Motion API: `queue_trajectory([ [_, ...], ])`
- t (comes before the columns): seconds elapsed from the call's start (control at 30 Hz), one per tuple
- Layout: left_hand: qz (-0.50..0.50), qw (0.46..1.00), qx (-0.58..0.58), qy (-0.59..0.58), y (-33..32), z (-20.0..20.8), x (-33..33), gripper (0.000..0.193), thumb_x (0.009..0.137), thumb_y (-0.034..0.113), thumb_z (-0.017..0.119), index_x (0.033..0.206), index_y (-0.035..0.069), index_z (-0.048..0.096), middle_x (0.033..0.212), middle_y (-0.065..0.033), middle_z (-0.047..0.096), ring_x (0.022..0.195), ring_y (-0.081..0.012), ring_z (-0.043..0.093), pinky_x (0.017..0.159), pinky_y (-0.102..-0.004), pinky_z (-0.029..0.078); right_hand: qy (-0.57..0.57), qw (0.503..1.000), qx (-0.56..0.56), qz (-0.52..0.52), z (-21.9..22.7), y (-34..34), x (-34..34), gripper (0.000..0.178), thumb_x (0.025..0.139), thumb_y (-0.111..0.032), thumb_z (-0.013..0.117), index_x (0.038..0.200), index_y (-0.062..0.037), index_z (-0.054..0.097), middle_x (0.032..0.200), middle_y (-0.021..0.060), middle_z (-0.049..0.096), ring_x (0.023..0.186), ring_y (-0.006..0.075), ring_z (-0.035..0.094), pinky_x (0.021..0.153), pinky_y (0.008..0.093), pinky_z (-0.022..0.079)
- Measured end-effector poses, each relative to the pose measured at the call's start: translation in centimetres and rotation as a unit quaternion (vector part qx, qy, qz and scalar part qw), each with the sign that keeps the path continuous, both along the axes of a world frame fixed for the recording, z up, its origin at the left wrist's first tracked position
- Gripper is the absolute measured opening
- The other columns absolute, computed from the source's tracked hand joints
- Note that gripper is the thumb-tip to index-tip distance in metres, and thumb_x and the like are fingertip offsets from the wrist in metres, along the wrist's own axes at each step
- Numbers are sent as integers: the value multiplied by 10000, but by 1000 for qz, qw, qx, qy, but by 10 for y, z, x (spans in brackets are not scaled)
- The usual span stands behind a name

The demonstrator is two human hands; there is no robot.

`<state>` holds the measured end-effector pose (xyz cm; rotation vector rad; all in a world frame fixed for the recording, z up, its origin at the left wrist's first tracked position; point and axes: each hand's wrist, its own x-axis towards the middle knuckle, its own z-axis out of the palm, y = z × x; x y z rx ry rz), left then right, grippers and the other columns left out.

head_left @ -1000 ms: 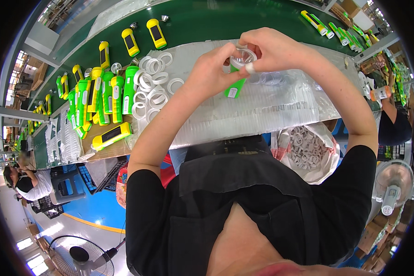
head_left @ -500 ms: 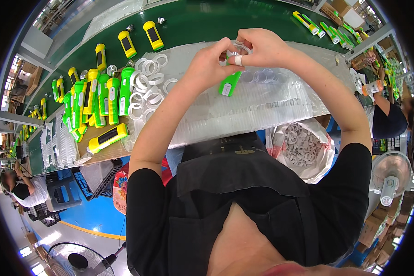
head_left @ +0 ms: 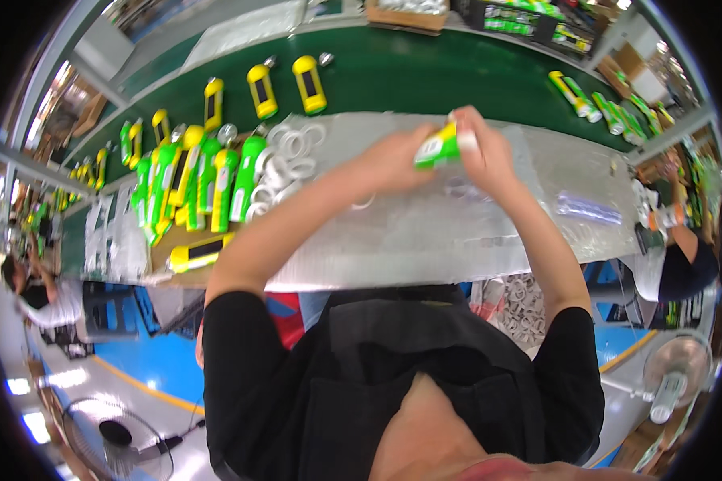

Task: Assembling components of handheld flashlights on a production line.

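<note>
Above the work table, both my hands grip one green and yellow flashlight [head_left: 436,150], tilted sideways. My left hand [head_left: 399,163], smeared by motion, is closed around its body end. My right hand [head_left: 487,152] is closed around the other end, where a white ring [head_left: 466,141] shows between the fingers. Left of my hands lies a heap of white plastic rings [head_left: 285,164], with a single ring [head_left: 363,201] apart from it under my left forearm. A few clear round lenses [head_left: 464,189] lie on the plastic sheet just below the flashlight.
Several green and yellow flashlights [head_left: 188,180] are piled at the left; others stand along the green belt [head_left: 393,76] beyond. A stack of clear discs [head_left: 588,208] lies right of my arm. A sack of white rings [head_left: 521,309] sits below the table edge. Co-workers are at both sides.
The flashlight has swung from upright to sideways, its head now in my right hand. My hands have shifted right and down in the picture, and the whole view has moved.
</note>
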<state>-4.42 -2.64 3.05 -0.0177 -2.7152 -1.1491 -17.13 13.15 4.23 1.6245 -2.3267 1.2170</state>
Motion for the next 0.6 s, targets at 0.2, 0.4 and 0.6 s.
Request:
queue_trajectory([
  [0.2,117,974,-170,92,-76,-36,-57,631,812,359,732,1321,102,461,1105,-212,626,1023,-378,613,828,-455,504,-70,987,-108,-96,-81,-67,-100,313,979,-350,489,1150,-107,586,987,169,681,934,380,656,798,424,506],
  [0.4,386,864,-288,-144,-186,-51,-38,652,810,498,691,1371,229,497,1162,-249,564,1061,-382,592,915,-425,504,-209,905,-92,-360,-98,-26,-285,572,939,-467,539,1277,-10,484,929,159,660,767,251,668,639,357,521],
  [0.6,293,940,-155,-81,-181,-52,-26,407,814,311,682,1201,191,651,954,-141,673,907,-304,655,869,-363,521,235,873,67,-421,-79,13,-288,351,896,-341,593,1156,-111,647,1077,189,656,980,358,630,849,482,506],
])
